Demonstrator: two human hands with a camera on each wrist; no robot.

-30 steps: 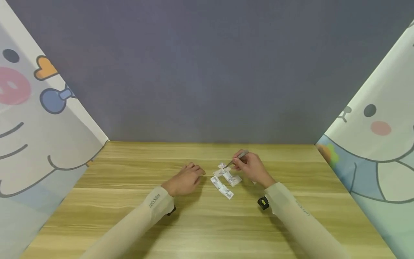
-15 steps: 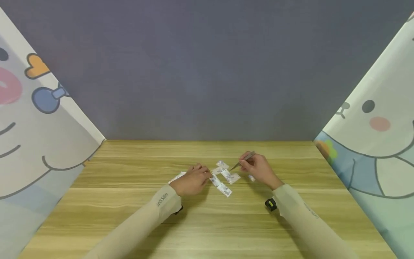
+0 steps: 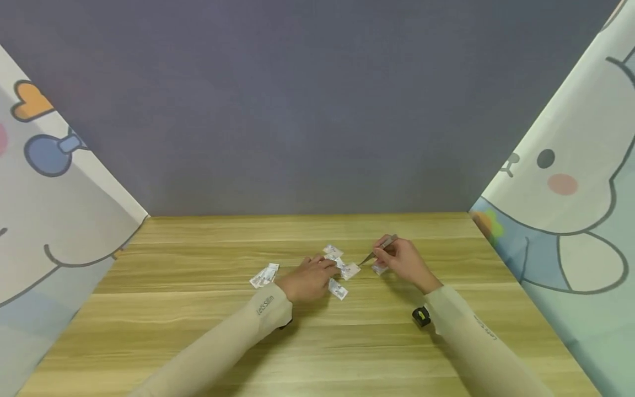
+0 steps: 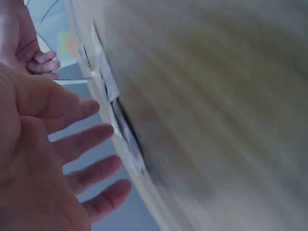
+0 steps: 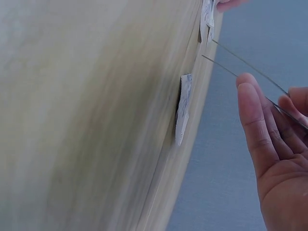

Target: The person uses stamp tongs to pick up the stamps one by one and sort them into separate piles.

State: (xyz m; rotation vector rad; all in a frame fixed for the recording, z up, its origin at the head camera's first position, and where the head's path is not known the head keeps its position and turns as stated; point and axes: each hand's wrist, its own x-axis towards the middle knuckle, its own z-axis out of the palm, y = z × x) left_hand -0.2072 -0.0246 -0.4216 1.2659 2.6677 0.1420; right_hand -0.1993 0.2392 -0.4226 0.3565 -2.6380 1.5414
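Several small white printed paper pieces (image 3: 338, 289) lie in a loose cluster on the wooden table. My left hand (image 3: 305, 280) is over the cluster's left side and partly hides it; in the left wrist view its fingers (image 4: 91, 139) are spread and relaxed, holding nothing. My right hand (image 3: 405, 263) grips metal tweezers (image 3: 377, 250), which point down-left toward a piece (image 3: 350, 270) at the cluster's right. In the right wrist view the tweezers' tips stand apart with nothing between them. Another piece (image 3: 380, 268) lies by the right hand, partly hidden.
Overlapping paper pieces (image 3: 265, 275) lie left of the left hand. The wooden table (image 3: 317, 347) ends at a grey back panel (image 3: 317, 110). Cartoon-printed side panels (image 3: 570, 182) stand at both sides. A black wrist device (image 3: 421, 316) sits under the right sleeve.
My left hand has moved right onto the cluster, uncovering pieces on its left. The right hand has drawn the tweezers slightly right, away from the upper pieces. The head view has shifted.
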